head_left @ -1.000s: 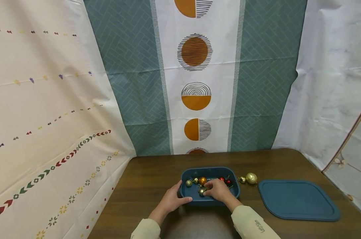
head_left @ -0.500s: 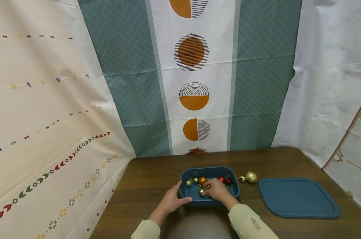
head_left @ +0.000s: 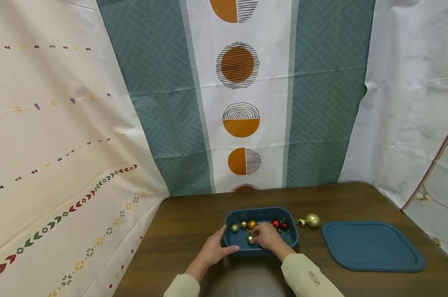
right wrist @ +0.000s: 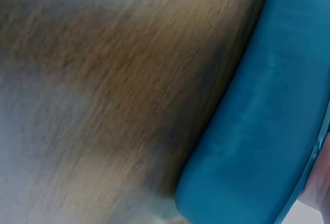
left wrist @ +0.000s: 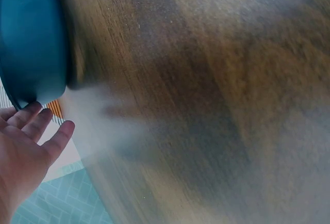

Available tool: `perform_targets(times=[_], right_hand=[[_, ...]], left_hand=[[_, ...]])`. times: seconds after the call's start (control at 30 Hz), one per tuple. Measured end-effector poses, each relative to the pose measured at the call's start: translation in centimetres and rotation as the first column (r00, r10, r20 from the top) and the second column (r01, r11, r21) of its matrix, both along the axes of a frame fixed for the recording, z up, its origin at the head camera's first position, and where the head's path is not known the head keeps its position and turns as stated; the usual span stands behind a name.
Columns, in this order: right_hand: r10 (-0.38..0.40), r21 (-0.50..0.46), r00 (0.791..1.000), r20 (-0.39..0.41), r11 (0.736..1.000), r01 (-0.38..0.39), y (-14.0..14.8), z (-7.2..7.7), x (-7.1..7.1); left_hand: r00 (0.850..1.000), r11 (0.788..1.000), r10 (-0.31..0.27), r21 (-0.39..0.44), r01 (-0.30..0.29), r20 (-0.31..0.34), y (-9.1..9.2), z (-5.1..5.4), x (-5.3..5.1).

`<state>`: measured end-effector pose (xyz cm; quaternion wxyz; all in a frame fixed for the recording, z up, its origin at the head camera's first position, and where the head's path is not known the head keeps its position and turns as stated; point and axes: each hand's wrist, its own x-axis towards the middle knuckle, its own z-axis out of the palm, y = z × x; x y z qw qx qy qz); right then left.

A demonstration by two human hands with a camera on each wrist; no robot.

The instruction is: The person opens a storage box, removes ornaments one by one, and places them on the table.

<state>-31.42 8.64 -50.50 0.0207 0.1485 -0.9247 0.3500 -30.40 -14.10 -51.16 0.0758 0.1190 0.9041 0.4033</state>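
Blue tray (head_left: 259, 252): on the wooden table (head_left: 194, 214), with an orange ball (head_left: 252, 224) and others inside.
Left hand (head_left: 213, 246): thumb well apart from extended fingers, touching the tray's left end.
Right hand (head_left: 267, 236): reaching into the tray, fingers bent beside a gold ball (head_left: 249, 239); whether they pinch it, cannot tell.
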Motion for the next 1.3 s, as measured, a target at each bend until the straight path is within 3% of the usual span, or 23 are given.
perform_targets(times=[0.37,0.6,1.03,1.3], right_hand=[[0.01,0.081,0.999,-0.052,0.997,-0.006,-1.2,-1.0,-0.8],[0.039,0.059,0.997,-0.065,0.998,-0.035,-1.3,-0.9,-0.7],[0.051,-0.124,0.998,0.021,0.991,-0.048,-0.7,-0.1,-0.4],[0.002,-0.306,0.997,0.075,0.952,0.021,0.7,1.6,0.1]], left_hand=[[1.0,1.0,-0.01,0.004,0.01,-0.009,-0.1,0.0,0.1],[1.0,1.0,-0.013,0.001,0.013,-0.009,0.0,0.0,0.1],[1.0,1.0,-0.023,-0.003,0.023,-0.015,-0.2,-0.1,-0.1],[1.0,1.0,-0.01,0.01,0.01,-0.004,-0.1,0.0,-0.1]])
